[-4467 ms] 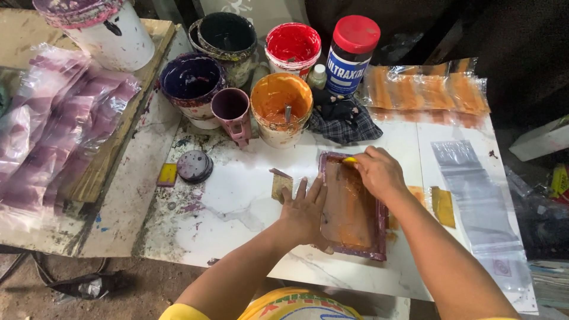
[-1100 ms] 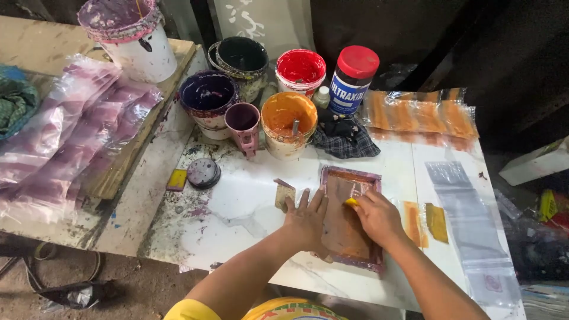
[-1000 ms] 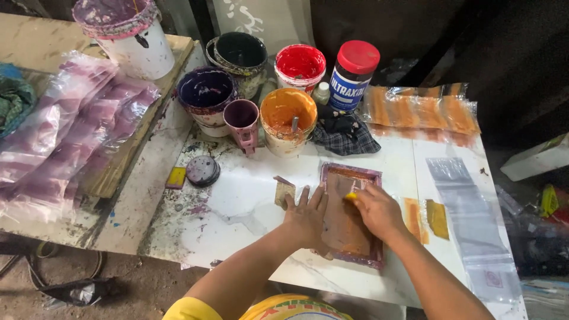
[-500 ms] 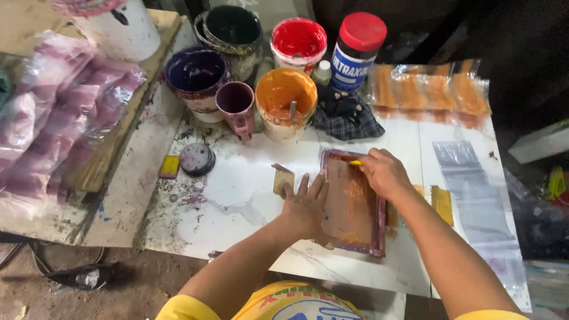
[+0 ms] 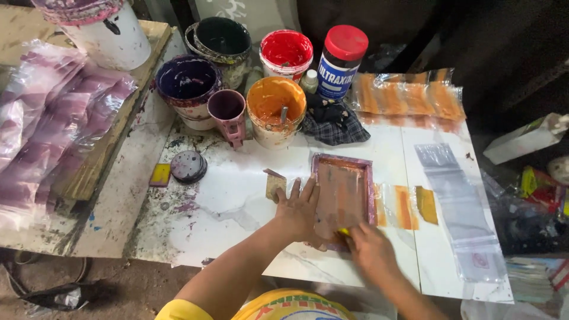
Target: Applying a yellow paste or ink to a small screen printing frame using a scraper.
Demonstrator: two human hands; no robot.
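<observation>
A small purple-framed printing screen [image 5: 342,192] smeared with orange ink lies flat on the white tabletop [image 5: 237,195]. My left hand [image 5: 299,208] presses flat on the frame's left edge, fingers spread. My right hand [image 5: 370,253] is at the frame's near end, closed on a small yellow squeegee [image 5: 344,232] of which only a tip shows. A clear plastic bag with an orange stripe [image 5: 403,206] sticks out from under the screen on the right.
Buckets of orange [image 5: 276,109], red [image 5: 286,52], purple [image 5: 188,84] and dark ink [image 5: 221,41], a purple mug [image 5: 228,112] and a red-capped jar [image 5: 340,59] stand at the back. Printed orange bags [image 5: 406,98] lie back right, purple ones [image 5: 47,124] left, clear bags [image 5: 462,207] right.
My right hand has pulled the squeegee from the far end of the screen down to its near end. My left hand stays on the frame's left edge.
</observation>
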